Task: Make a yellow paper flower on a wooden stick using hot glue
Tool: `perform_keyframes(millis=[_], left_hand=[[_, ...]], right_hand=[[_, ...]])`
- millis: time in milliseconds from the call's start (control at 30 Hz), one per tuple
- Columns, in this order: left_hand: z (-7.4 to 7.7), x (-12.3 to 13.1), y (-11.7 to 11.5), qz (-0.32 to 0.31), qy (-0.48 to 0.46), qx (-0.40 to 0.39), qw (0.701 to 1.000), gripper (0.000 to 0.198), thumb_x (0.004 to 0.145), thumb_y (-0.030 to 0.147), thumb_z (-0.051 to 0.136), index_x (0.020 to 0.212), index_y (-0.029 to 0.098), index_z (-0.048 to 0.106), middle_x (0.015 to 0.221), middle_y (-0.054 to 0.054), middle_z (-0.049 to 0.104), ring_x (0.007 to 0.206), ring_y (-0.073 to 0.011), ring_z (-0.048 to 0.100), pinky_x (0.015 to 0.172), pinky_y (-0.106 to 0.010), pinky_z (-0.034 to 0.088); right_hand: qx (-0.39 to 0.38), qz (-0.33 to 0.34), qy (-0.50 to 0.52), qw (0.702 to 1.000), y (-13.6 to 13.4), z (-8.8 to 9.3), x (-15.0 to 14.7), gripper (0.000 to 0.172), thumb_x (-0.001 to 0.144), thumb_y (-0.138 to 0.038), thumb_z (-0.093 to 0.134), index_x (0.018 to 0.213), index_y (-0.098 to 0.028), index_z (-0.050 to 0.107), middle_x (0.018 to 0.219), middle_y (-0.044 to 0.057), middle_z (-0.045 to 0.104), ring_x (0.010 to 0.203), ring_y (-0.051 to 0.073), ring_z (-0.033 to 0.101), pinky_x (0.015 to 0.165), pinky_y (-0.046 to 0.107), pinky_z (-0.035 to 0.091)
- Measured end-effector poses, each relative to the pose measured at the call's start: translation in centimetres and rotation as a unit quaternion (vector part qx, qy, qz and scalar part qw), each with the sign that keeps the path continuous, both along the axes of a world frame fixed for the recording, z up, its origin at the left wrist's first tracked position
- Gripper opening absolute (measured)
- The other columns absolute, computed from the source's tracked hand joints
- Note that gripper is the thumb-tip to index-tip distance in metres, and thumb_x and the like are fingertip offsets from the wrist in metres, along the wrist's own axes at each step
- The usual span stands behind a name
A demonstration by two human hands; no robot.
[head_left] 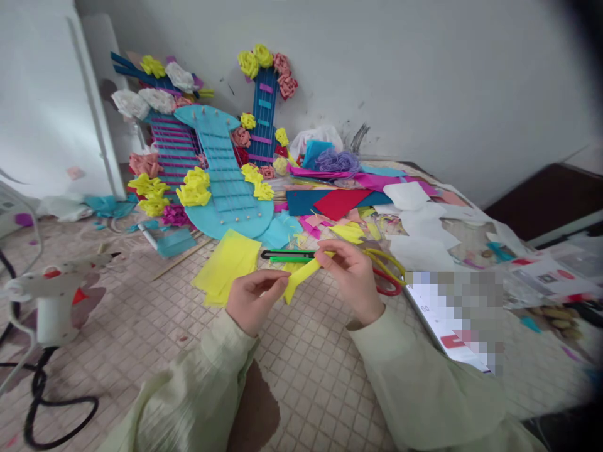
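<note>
Yellow strip (306,271) is held up btwn both hands, over the table (320,376). Its L end is pinched by thumb + fingers of the L hand (258,297), the other end is pinched the same way by the R hand (349,274). Box cutter (286,255) is seen just behind the strip, partly hidden by R fingers. Yellow sheets (230,263) are piled nr the L hand; red + yellow scissor handles (392,285) are partly covered by the R hand. Glue gun (53,301) is parked far L, phone (447,333) is laid to the R.

The phone (439,321) screen shows "00", partly pixelated; print on the plastic packet (541,276) is too blurred to read.
</note>
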State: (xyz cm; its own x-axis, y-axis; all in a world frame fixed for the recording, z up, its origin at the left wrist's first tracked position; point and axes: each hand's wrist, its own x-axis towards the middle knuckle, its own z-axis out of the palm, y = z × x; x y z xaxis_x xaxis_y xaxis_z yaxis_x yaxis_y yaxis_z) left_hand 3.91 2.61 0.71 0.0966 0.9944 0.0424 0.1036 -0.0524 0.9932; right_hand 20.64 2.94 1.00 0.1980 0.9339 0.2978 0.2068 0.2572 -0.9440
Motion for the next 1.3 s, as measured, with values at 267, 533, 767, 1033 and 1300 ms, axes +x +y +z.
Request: perform_keyframes(millis=[267, 533, 767, 1033, 1300], left_hand=[[-0.4, 0.5, -0.2, -0.11, -0.031, -0.091, 0.989, 0.024, 0.058, 0.018, 0.062, 0.082, 0.013, 0.059, 0.066, -0.002, 0.062, 0.057, -0.0103, 0.055, 0.055, -0.022, 0.045], [-1.0, 1.2, -0.3, -0.14, -0.044, -0.04, 0.988, 0.01, 0.062, 0.017, 0.057, 0.072, 0.016, 0.058, 0.072, -0.003, 0.06, 0.067, -0.0125, 0.056, 0.06, -0.024, 0.046], [-1.7, 1.1, 0.0, -0.103, 0.005, -0.027, 0.994, 0.01, 0.063, 0.019, 0.057, 0.071, 0.015, 0.062, 0.07, -0.005, 0.064, 0.063, -0.0138, 0.058, 0.059, -0.025, 0.047], [-2.6, 1.0, 0.9, -0.087, 0.025, 0.01, 0.996, 0.013, 0.064, 0.021, 0.057, 0.074, 0.014, 0.061, 0.075, -0.005, 0.063, 0.067, -0.0144, 0.058, 0.063, -0.027, 0.047], [-1.7, -0.4, 1.9, -0.045, -0.03, 0.018, 0.998, 0.015, 0.062, 0.022, 0.06, 0.075, 0.014, 0.06, 0.078, -0.004, 0.063, 0.072, -0.0139, 0.058, 0.067, -0.026, 0.046]], right_hand=[[-0.043, 0.119, -0.06, 0.99, 0.4, 0.8, 1.7, 0.017, 0.069, -0.026, 0.058, 0.085, -0.019, 0.06, 0.085, 0.002, 0.062, 0.075, 0.013, 0.056, 0.065, 0.025, 0.046], [-0.077, 0.178, -0.113, 0.975, 0.5, 0.7, 1.8, 0.018, 0.07, -0.028, 0.056, 0.085, -0.018, 0.06, 0.085, 0.002, 0.062, 0.075, 0.013, 0.056, 0.064, 0.026, 0.046], [0.001, 0.1, -0.229, 0.968, 1.1, 0.6, 3.3, 0.019, 0.074, -0.026, 0.053, 0.09, -0.019, 0.06, 0.09, 0.003, 0.063, 0.084, 0.016, 0.056, 0.077, 0.032, 0.043], [0.011, 0.047, -0.467, 0.883, 2.2, -1.5, 5.1, 0.029, 0.065, -0.019, 0.063, 0.094, -0.023, 0.06, 0.1, 0.005, 0.061, 0.094, 0.025, 0.052, 0.083, 0.048, 0.028], [0.067, 0.004, -0.396, 0.916, 3.0, -1.6, 5.4, 0.029, 0.069, -0.013, 0.056, 0.098, -0.019, 0.057, 0.097, 0.005, 0.062, 0.093, 0.02, 0.052, 0.086, 0.04, 0.032]])
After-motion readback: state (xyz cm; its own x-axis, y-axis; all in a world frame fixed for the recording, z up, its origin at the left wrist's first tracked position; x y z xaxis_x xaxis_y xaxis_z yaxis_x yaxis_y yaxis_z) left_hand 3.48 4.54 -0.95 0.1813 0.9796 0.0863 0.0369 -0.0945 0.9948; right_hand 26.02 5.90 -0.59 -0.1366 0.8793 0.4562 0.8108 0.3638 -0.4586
